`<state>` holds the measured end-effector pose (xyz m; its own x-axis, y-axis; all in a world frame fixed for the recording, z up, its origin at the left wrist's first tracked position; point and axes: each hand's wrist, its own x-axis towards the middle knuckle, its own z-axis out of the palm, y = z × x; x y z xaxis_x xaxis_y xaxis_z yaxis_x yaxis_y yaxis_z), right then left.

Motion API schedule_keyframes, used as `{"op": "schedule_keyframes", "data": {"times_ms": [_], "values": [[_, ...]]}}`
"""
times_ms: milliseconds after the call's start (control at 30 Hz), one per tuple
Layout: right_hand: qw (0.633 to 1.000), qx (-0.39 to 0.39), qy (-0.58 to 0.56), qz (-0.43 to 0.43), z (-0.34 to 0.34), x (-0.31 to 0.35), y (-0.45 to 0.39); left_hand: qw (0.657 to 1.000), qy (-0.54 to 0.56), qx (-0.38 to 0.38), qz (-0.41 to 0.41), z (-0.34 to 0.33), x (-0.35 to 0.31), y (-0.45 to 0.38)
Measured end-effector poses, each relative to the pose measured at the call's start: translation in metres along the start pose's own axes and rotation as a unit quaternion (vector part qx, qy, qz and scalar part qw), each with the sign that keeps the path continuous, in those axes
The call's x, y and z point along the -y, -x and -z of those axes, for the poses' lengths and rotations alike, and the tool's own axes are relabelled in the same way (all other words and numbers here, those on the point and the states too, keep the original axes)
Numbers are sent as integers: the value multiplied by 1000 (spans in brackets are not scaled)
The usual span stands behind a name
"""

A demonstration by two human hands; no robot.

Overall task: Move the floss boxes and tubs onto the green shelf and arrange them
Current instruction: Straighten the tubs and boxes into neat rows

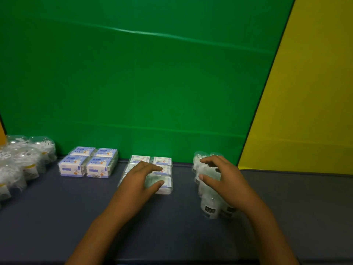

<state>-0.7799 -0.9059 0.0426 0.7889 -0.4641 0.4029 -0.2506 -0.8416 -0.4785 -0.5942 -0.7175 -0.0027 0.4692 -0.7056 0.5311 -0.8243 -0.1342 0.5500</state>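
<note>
Head view, shelf deck dark blue-grey, green back panel behind, yellow panel at right.

Left hand lies over the middle block of clear floss boxes, fingers spread and mostly straight, thumb along the near box's front edge. It presses or steadies; I see no curl round a box. Block sits against the green panel, boxes touching one another.

Right hand arches over the clear tubs, a tight cluster near the right end of the shelf. Fingers bent claw-like over the tops, thumb toward the left side. Blur and the clear plastic make it hard to tell whether this grip has actually closed on a tub or only hovers touching; I lean toward loose contact.

Also on the shelf: blue-printed floss boxes in a two-by-two block left of middle, and more tubs of white picks bunched at far left.

Handling judgement: all of it is likely light, thin-walled plastic, smooth and a bit slippery. Boxes are stiff and flat-sided; best squared by pushing on side faces with flat fingers, or lifted by pinching the two long sides. Tubs are tall and narrow, prone to tipping when nudged high; take hold low round the body, or herd the cluster from its base. Squeezing hard may buckle the walls.
</note>
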Motion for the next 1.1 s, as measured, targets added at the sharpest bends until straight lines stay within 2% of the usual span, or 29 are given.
{"op": "schedule_keyframes", "data": {"times_ms": [200,467,767,1000,1100], "values": [[999,12,43,-19,39,-53,41,999,11,11,-30,-49,-61,3],[997,57,42,14,40,-85,60,997,-48,58,-17,-100,-100,10],[998,40,3,45,44,-106,61,999,-52,-9,12,-119,-106,15],[998,47,4,42,41,-108,50,999,-43,-9,1,-121,-99,8],[999,20,-4,36,44,-109,43,999,-15,-30,12,-114,-94,-2]]}}
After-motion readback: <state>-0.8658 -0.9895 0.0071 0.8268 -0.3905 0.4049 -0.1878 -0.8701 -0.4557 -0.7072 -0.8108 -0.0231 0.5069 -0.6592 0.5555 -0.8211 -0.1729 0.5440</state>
